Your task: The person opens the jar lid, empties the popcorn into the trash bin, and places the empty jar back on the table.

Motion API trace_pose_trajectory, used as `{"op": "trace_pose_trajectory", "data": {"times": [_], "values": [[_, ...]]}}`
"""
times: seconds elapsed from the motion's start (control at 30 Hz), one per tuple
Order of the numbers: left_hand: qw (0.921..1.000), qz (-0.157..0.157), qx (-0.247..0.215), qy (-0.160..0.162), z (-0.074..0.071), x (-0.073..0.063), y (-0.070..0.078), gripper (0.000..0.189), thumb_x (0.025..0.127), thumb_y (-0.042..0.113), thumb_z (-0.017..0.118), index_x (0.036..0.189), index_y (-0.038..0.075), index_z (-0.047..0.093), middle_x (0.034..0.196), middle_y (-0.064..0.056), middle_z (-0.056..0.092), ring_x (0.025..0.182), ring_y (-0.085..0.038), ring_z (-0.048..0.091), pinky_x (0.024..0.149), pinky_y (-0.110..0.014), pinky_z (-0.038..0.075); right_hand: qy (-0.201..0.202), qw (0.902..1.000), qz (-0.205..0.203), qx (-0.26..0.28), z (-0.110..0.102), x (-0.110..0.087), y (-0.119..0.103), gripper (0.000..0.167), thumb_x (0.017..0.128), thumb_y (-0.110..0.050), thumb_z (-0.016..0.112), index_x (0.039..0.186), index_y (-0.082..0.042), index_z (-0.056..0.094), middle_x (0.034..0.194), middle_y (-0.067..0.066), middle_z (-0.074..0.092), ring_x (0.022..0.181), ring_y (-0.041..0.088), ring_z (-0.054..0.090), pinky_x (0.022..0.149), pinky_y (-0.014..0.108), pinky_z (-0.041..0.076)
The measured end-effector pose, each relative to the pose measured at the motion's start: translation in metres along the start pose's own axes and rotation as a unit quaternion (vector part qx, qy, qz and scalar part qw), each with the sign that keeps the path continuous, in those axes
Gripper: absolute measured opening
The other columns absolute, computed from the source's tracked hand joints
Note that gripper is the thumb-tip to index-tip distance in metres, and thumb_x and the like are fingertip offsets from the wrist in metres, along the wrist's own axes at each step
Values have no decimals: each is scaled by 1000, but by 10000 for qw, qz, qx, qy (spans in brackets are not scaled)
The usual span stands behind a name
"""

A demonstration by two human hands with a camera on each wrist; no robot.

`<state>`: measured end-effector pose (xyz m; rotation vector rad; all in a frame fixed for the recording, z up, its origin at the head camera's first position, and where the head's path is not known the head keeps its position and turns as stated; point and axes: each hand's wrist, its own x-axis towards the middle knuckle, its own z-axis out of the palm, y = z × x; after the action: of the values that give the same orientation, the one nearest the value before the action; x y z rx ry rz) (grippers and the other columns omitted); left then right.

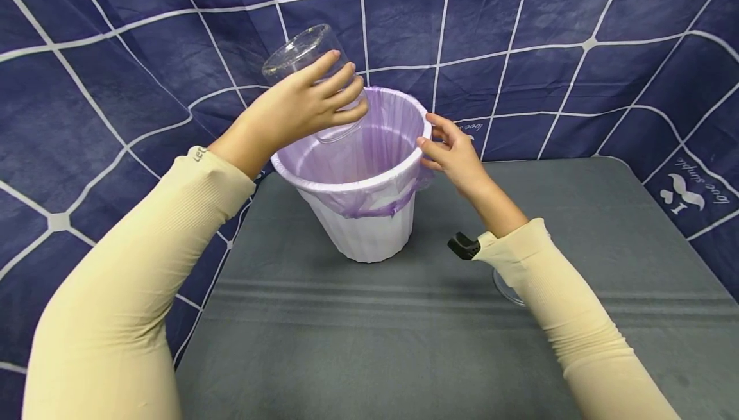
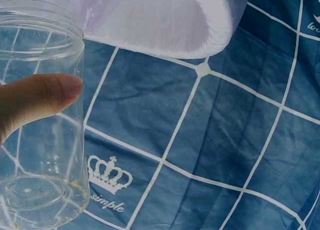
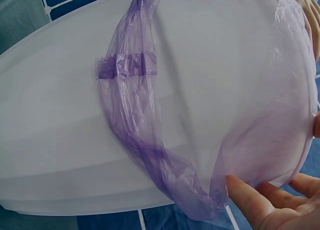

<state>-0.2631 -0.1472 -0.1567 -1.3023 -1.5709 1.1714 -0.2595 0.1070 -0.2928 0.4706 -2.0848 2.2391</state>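
My left hand [image 1: 312,99] grips a clear jar [image 2: 42,140] over the bin. The jar is tilted, its threaded mouth down toward the bin and its base up to the left. Small yellowish bits cling inside the base in the left wrist view. Below stands a white trash bin [image 1: 369,234], upright, lined with a thin purple bag [image 1: 387,125] folded over its rim. At the bin's right side my right hand [image 1: 456,154] holds the rim and bag, thumb and fingertips bent about the edge; the bag's loose purple hem [image 3: 130,90] hangs outside.
A grey cloth-covered table [image 1: 346,343] carries the bin. Behind and to the left hangs a blue curtain [image 1: 519,54] with white grid lines. A clear round rim [image 1: 508,288] lies partly hidden under my right forearm. A black device [image 1: 464,246] sits at my right cuff.
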Motion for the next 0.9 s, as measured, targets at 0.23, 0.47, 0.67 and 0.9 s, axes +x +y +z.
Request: {"op": "trace_pose_trajectory", "data": {"times": [0.23, 0.47, 0.67, 0.9], "values": [[9973, -686, -221, 170, -2, -3, 3, 42, 92, -1, 21, 126, 14, 40, 123, -15, 44, 115, -32, 37, 100, -47, 20, 9, 10000, 3, -9, -1, -1, -1, 57, 87, -12, 56, 138, -5, 31, 129, 22, 40, 109, 33, 48, 83, 41, 45], [9532, -2579, -1576, -126, -5, -13, 7, 76, 66, 20, 77, 129, 12, 36, 129, -14, 39, 119, -32, 34, 101, -46, 20, -37, 10000, 33, 64, 0, -1, -1, 58, 88, -12, 56, 138, -5, 30, 130, 23, 37, 113, 39, 43, 84, 40, 45], [8652, -4086, -2886, -357, -7, -20, 9, 100, 54, 42, 82, 133, 9, 30, 132, -15, 36, 119, -32, 33, 94, -47, 26, 18, 10000, -4, 62, 1, -2, -1, 58, 87, -11, 56, 138, -4, 30, 131, 23, 37, 113, 39, 43, 84, 41, 45], [7175, -5471, -4313, 1, -13, -23, 12, 108, 49, 52, 81, 135, 17, 27, 131, -5, 39, 119, -22, 35, 93, -44, 31, 29, 10000, 20, -21, 0, -1, 0, 58, 87, -12, 57, 139, -5, 30, 131, 23, 38, 113, 39, 43, 84, 41, 45]]}}
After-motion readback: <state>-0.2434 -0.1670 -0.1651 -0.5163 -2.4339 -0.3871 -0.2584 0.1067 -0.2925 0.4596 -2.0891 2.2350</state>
